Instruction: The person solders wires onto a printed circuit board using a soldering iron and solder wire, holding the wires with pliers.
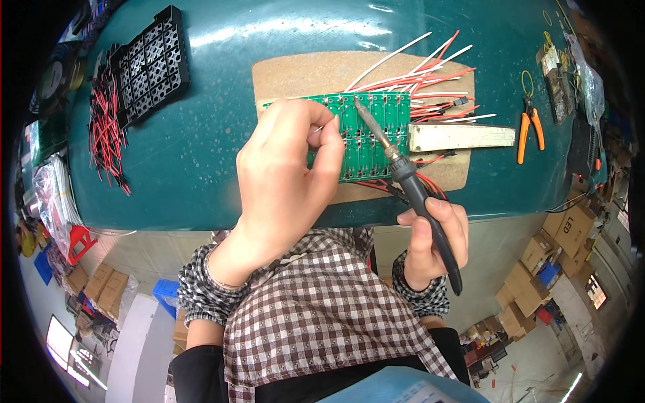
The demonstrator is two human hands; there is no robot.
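At the green board point(359, 151), soldering seems underway, right hand point(422, 255) gripping the iron point(406, 173); what remains, and what the left hand point(282, 161) holds, I cannot tell.

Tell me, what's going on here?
A person's right hand holds a slim black-handled soldering iron, its metal tip near the far edge of a rectangular green circuit board. The left hand curls over the board; whether it pinches anything is unclear. The board lies on a flat tan panel, with thin red and white wires spread beside it.
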